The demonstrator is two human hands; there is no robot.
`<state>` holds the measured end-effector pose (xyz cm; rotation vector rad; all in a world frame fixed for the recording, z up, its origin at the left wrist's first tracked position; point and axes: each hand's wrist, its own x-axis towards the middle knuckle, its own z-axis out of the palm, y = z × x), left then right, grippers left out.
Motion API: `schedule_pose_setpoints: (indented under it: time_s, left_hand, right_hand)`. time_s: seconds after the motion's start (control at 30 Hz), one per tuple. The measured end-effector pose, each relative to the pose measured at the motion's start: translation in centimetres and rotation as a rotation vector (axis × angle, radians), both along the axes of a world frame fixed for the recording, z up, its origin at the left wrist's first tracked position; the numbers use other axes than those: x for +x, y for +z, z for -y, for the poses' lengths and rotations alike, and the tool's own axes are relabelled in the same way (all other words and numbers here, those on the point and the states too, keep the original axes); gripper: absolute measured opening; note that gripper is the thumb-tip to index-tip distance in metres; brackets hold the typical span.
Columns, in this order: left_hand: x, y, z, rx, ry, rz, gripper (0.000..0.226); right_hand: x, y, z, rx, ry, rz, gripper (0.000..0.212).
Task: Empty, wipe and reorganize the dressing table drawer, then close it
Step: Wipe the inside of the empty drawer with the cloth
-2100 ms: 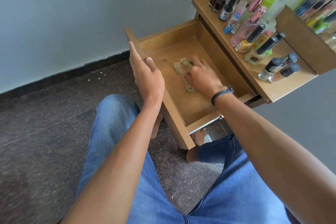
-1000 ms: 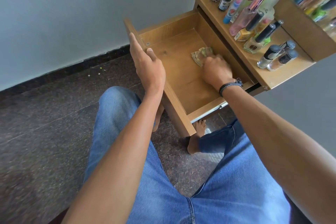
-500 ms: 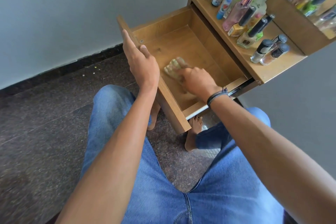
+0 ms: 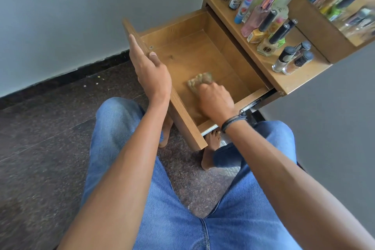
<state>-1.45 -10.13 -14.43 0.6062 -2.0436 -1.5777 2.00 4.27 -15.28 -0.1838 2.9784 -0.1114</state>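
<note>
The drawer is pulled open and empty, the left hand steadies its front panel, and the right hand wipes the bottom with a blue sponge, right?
Not quite: what is wrong is the blue sponge. The head view shows the right hand pressing a crumpled beige-green cloth on the bottom of the drawer. The rest holds: the drawer is open and otherwise empty, and the left hand steadies its front panel.

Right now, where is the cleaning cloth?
In the head view, the cloth lies on the floor of the open drawer, under the right hand, near the front panel.
</note>
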Motion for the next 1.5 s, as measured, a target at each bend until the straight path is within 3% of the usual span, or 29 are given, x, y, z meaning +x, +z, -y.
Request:
schedule_pose_setpoints:
  time_s: [0.13, 0.3, 0.6, 0.8, 0.97, 1.1, 1.23, 1.5]
  left_hand:
    - [0.1, 0.1, 0.1, 0.01, -0.001, 0.013, 0.059]
    - [0.5, 0.3, -0.2, 0.027, -0.013, 0.011, 0.059]
    - [0.3, 0.4, -0.2, 0.025, -0.014, 0.007, 0.059]
    - [0.3, 0.4, -0.1, 0.023, -0.015, 0.007, 0.059]
    - [0.2, 0.4, -0.1, 0.024, -0.016, -0.01, 0.058]
    - [0.4, 0.5, -0.2, 0.023, -0.014, -0.002, 0.058]
    - [0.4, 0.7, -0.3, 0.024, -0.015, -0.003, 0.058]
    - [0.2, 0.5, -0.4, 0.034, -0.01, -0.019, 0.057]
  right_hand:
    - [-2.0, -0.3, 0.4, -0.038, 0.032, 0.052, 0.038]
    - [-5.6, -0.3, -1.6, 0.013, -0.027, 0.076, 0.057]
    - [-5.8, -0.9, -0.6, -0.051, -0.314, -0.033, 0.049]
    - [-3.9, -1.1, -1.0, -0.036, -0.512, 0.055, 0.043]
    - [-3.2, -1.1, -1.2, 0.046, -0.445, 0.047, 0.054]
    - [-3.2, -0.9, -1.4, -0.003, -0.384, 0.03, 0.052]
    - [-4.0, -0.5, -2.3, 0.1, -0.443, -0.023, 0.058]
    - [-3.6, -0.9, -2.7, 0.09, -0.498, -0.093, 0.071]
